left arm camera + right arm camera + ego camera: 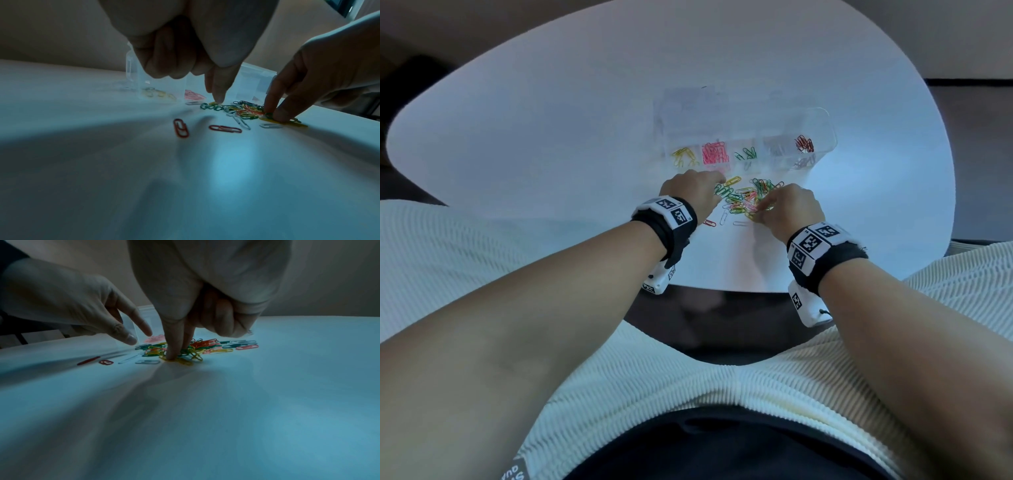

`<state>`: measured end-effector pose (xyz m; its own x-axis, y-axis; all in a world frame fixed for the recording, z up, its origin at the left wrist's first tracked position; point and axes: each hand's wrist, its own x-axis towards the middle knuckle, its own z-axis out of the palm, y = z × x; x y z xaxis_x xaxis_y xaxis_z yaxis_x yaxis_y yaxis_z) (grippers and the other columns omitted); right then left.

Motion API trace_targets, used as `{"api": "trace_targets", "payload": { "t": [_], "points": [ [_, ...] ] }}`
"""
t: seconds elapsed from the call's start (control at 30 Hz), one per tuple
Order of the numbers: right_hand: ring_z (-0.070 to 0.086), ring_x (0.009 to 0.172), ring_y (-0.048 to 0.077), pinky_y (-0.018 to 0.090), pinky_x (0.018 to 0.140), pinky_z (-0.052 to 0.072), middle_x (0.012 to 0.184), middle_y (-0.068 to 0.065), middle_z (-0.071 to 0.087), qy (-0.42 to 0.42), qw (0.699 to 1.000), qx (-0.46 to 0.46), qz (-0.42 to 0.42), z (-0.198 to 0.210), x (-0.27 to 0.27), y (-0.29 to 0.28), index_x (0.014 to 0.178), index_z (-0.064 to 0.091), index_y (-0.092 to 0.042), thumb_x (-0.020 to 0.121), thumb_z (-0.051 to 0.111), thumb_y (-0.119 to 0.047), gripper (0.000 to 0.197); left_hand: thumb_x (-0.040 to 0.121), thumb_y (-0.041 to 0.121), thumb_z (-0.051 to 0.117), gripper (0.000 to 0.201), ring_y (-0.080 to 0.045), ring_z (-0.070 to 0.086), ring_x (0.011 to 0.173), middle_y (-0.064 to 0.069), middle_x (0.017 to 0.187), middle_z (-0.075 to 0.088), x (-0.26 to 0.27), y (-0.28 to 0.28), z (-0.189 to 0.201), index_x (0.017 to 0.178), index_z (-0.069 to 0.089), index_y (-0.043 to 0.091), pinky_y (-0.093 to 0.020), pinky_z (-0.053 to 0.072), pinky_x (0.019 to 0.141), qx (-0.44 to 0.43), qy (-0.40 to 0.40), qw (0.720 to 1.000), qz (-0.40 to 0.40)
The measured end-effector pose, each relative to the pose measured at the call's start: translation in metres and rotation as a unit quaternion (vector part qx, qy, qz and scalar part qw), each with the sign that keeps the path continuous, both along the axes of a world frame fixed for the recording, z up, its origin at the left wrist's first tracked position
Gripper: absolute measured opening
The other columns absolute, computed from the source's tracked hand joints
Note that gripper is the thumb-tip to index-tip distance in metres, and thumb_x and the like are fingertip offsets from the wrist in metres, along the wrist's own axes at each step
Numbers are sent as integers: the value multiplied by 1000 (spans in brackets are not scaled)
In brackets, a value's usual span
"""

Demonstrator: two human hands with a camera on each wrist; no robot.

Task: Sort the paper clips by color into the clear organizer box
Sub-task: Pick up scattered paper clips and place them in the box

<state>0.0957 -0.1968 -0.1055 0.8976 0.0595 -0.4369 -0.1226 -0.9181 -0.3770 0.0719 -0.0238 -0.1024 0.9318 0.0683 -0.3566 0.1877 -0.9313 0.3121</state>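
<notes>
The clear organizer box (822, 120) stands on the white table (551, 137). Its front compartments hold yellow clips (683, 157), pink clips (715, 152), green clips (746, 154) and red clips (804, 144). A mixed pile of paper clips (743, 198) lies just in front of the box. My left hand (218, 99) points its straight index finger down at the pile's left end, touching a yellow clip (212, 103); its other fingers are curled. My right hand (174, 357) pinches thumb and index finger onto yellow clips (185, 361) at the pile's near right edge.
Two loose red clips (180, 128) (225, 129) and a few white clips (270, 125) lie on the table nearer to me than the pile. The table's near edge (722, 291) is just behind my wrists, with my lap below.
</notes>
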Motion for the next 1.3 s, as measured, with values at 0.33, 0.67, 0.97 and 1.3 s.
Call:
{"api": "trace_targets", "payload": {
  "t": [0.33,0.67,0.97,1.3],
  "points": [
    [61,79,19,25,72,49,91,5,72,13,997,71,-33,5,1,-3,84,77,-20,76,80,-26,10,95,26,49,24,-30,62,92,-3,106,68,-2,-1,-11,110,68,30,-29,43,72,26,4,1000,-9],
    [26,43,11,19,40,26,49,-8,35,159,916,303,-210,7,-1,-6,70,55,-18,88,65,-18,21,93,33,52,22,-29,63,95,-3,107,68,-5,3,-10,110,67,28,-30,43,74,27,23,999,6],
    [9,42,13,20,43,9,50,-4,18,236,787,454,-344,11,3,-9,60,24,-22,84,36,-13,29,83,30,58,19,-27,62,80,-3,90,67,-9,-3,-8,94,65,16,-30,46,71,60,59,996,-12],
    [41,51,12,19,43,38,69,6,49,245,789,499,-260,29,13,3,92,54,-5,101,38,1,19,93,19,37,35,-20,29,58,1,59,31,2,-15,18,59,28,17,-32,21,54,-230,-33,968,96]
  ]
}}
